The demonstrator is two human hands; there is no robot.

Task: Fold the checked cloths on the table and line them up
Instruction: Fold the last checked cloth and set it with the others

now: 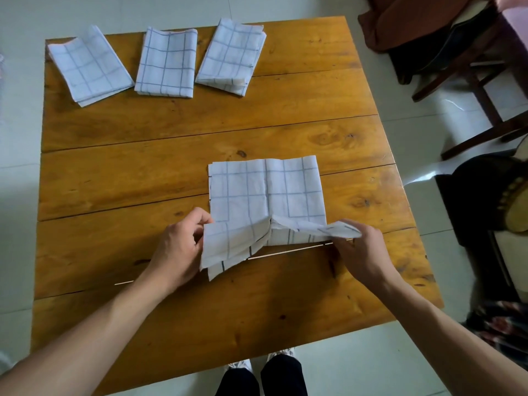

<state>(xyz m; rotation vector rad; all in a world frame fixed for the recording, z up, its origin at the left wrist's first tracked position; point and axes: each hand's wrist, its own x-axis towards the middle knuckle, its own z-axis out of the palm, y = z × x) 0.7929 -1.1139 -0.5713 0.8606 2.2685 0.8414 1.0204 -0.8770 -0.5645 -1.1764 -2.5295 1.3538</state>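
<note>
A white cloth with blue checks (265,192) lies partly folded near the middle of the wooden table (143,172). Its near edge is lifted off the wood. My left hand (177,247) pinches the near left corner, which hangs down in loose layers. My right hand (363,250) pinches the near right corner and holds it just above the table. Three folded checked cloths lie in a row along the far edge: one at the far left (88,65), one in the middle (167,62), one to its right (231,57).
A dark wooden chair (468,67) with brown fabric stands beyond the table's right side. Another dark seat (485,201) sits close to the right edge. Pale tiled floor surrounds the table. My feet (261,367) show below the near edge.
</note>
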